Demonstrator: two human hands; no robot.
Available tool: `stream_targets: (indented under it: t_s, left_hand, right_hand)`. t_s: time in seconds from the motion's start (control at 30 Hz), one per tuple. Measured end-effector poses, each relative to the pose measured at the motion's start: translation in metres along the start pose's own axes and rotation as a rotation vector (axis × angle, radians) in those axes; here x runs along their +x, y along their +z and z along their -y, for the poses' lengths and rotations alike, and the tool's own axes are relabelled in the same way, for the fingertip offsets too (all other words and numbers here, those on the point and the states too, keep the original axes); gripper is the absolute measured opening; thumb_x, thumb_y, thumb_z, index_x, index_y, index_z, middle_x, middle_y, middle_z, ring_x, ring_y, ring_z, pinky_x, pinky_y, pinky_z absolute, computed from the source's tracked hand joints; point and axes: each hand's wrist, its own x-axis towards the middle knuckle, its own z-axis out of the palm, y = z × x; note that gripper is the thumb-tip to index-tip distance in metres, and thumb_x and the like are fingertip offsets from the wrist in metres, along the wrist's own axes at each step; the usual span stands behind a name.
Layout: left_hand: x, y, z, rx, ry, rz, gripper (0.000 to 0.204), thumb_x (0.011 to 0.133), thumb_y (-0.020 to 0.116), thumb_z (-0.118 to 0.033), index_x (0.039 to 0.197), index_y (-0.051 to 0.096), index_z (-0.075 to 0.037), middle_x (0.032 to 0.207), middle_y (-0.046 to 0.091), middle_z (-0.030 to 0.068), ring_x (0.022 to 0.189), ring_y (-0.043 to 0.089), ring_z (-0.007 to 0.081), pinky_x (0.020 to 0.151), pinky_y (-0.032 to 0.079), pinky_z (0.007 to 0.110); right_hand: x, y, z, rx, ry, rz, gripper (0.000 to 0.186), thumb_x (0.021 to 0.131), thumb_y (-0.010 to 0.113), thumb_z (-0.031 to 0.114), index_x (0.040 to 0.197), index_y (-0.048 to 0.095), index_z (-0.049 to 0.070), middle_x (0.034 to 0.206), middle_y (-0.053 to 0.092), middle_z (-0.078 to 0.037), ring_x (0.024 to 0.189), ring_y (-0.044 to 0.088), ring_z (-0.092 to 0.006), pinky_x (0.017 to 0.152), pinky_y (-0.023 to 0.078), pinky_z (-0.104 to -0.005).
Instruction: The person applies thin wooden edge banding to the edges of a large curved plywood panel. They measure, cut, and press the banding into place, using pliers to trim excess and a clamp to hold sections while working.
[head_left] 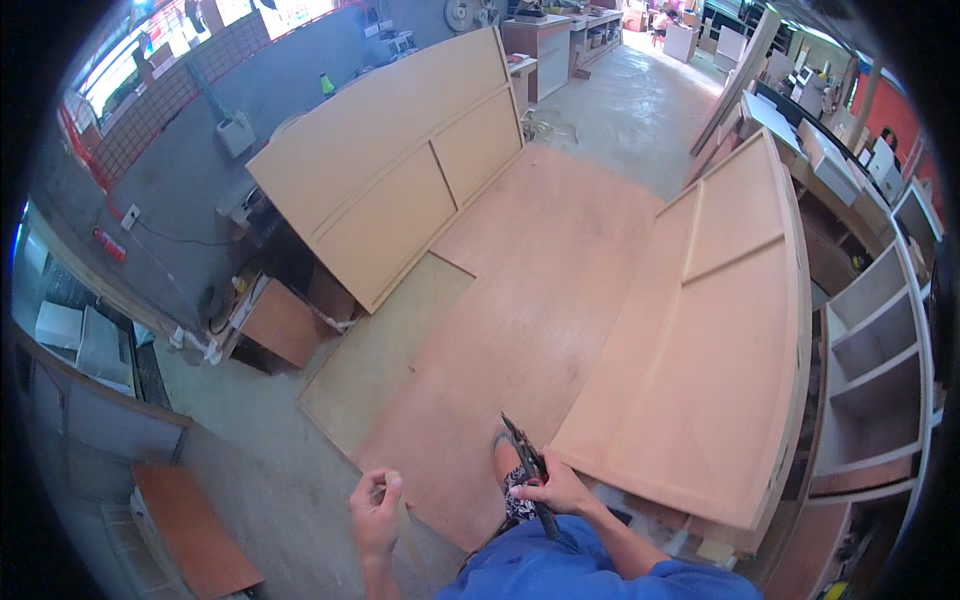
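Observation:
My left hand [376, 512] is raised at the lower centre, its fingers pinched together around a thin pale strip [408, 532] that trails down beside the wrist. My right hand [556, 488] grips a black tool with a narrow pointed nose [524, 446] and a bit of red near the handle. The nose points up and away, over the large wooden sheet [500, 300] on the floor. Just right of this hand lies a big pale framed panel [690, 390] with a raised border and cross strips. The tool's exact kind is unclear.
Another framed panel [400, 150] leans tilted toward the wall at the back left. A small wooden cabinet [285, 322] stands by that wall. Open shelving [875, 375] lines the right side, and a brown-topped unit [190, 525] stands at the lower left.

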Motion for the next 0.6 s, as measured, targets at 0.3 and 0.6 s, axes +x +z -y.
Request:
stream_targets:
  t_s: [0.3, 0.6]
  left_hand:
    - [0.216, 0.107, -0.145, 0.132, 0.070, 0.358, 0.021, 0.104, 0.067, -0.005, 0.125, 0.071, -0.002, 0.090, 0.073, 0.0081, 0.066, 0.069, 0.0115, 0.056, 0.058, 0.028]
    - [0.395, 0.177, -0.130, 0.184, 0.077, 0.311, 0.022, 0.104, 0.066, -0.009, 0.124, 0.072, -0.005, 0.080, 0.077, 0.0070, 0.063, 0.068, 0.0095, 0.058, 0.054, 0.030]
  right_hand:
    - [0.116, -0.144, 0.110, 0.386, 0.161, -0.250, 0.049, 0.088, 0.086, 0.033, 0.109, 0.050, 0.007, 0.083, 0.053, 0.002, 0.077, 0.056, -0.0096, 0.068, 0.049, -0.0276]
    - [0.334, -0.206, 0.193, 0.544, 0.066, -0.233, 0.045, 0.088, 0.084, 0.027, 0.112, 0.049, 0.011, 0.084, 0.051, 0.002, 0.069, 0.051, -0.0083, 0.059, 0.045, -0.0269]
